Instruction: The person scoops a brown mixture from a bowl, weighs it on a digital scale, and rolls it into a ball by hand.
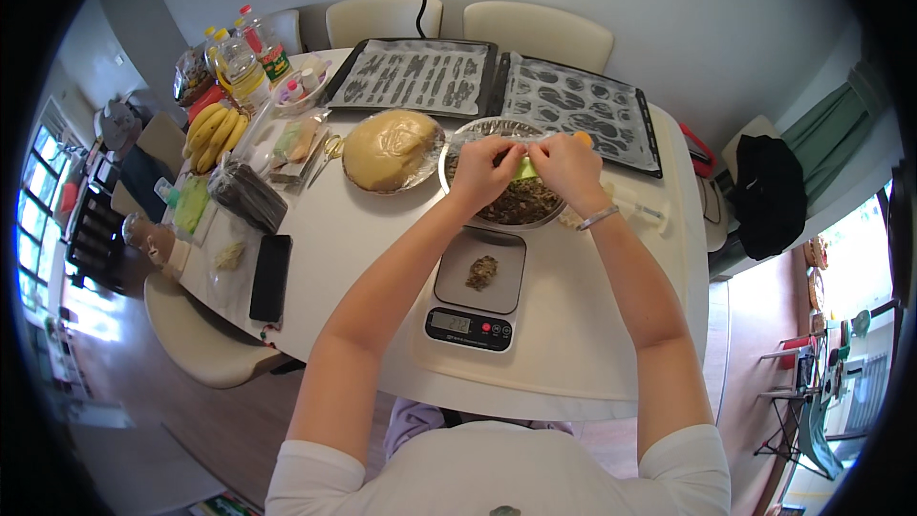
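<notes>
I am finding the left hand (pixel 489 168) and right hand (pixel 569 168) curled, grasp indeterminable; against spillage, I am recommending keeping the bowl (pixel 517 226) beneath both.

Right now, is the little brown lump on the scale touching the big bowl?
Apart. The head view shows a bare strip of the scale between the lump and the bowl.

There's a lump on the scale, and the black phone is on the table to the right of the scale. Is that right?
Not quite: the black phone is to the left of the scale, as the head view shows. It is on the table, and the lump is on the scale.
</notes>
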A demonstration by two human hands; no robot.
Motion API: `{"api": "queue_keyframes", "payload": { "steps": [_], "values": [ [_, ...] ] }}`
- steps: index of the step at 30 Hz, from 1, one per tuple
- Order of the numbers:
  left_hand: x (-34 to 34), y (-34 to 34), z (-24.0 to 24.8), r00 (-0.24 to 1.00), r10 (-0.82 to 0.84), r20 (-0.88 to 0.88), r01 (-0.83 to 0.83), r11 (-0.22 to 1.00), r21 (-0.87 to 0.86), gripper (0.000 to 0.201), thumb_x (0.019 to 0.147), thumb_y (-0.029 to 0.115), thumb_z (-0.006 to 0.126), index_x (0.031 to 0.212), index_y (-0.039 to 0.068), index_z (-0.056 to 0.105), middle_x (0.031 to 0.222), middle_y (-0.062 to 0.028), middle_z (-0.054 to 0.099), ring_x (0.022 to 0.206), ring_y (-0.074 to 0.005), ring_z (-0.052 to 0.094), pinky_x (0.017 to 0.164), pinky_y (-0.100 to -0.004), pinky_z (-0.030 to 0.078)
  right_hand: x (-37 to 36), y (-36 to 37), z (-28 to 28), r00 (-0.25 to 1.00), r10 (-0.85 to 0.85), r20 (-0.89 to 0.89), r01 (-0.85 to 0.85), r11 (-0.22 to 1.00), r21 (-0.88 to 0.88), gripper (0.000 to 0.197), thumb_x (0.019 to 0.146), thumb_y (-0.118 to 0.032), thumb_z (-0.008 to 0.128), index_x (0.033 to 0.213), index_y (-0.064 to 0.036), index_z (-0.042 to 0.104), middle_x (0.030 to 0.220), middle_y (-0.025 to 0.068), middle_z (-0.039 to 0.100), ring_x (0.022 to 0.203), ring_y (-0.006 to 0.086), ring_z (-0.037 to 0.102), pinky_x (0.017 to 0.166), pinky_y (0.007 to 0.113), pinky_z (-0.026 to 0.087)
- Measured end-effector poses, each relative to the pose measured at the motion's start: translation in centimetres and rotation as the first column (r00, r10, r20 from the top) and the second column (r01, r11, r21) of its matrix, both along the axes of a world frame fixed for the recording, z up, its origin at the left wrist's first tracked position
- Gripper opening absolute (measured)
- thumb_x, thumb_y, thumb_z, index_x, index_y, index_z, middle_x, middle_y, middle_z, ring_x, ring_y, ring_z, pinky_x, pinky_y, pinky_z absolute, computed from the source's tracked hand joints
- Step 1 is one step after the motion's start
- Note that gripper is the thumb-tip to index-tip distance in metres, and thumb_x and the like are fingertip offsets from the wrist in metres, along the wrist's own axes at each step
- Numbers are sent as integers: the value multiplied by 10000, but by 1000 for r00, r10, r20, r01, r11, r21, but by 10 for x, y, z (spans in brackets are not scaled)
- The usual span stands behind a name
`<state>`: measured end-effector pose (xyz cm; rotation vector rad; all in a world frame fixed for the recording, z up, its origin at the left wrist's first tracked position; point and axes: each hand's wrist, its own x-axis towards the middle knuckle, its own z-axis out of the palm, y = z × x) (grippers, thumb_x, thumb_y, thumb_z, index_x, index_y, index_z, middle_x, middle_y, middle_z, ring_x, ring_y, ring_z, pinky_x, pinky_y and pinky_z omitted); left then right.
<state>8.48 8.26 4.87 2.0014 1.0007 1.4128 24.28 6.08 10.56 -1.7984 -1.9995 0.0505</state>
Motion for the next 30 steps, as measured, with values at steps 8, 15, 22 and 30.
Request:
{"api": "queue_keyframes", "payload": {
  "steps": [8,15,22,30],
  "values": [
    [-10,25,-1,580,352,735,492,567,-660,302,960,304,517,749,90,553,773,-43,596,640,-149,553,541,-273,459,14,-16,14,997,-57,49,52,994,96,298,836,-306,559,702,-90,714,674,127,653,637,330,648,548,415,502],
    [-15,16,20,595,298,746,595,462,-658,299,887,324,644,711,105,541,675,-24,546,586,-124,500,500,-254,397,36,-24,21,995,-101,-26,102,993,66,294,822,-297,562,691,-77,706,626,136,634,608,329,637,531,408,491],
    [3,5,20,752,151,642,519,465,-717,452,946,419,569,627,127,440,578,-7,425,471,-107,335,399,-244,217,42,-26,2,993,-98,-65,96,995,-32,311,815,-316,558,691,-75,711,633,143,637,621,332,641,550,417,498],
    [1,-1,18,695,141,705,568,494,-658,539,1019,439,374,563,167,276,513,44,214,431,-97,183,387,-265,136,44,-34,-7,992,-78,-100,71,995,-69,318,826,-333,553,723,-85,724,652,144,646,648,338,649,570,421,503]
  ]
}}
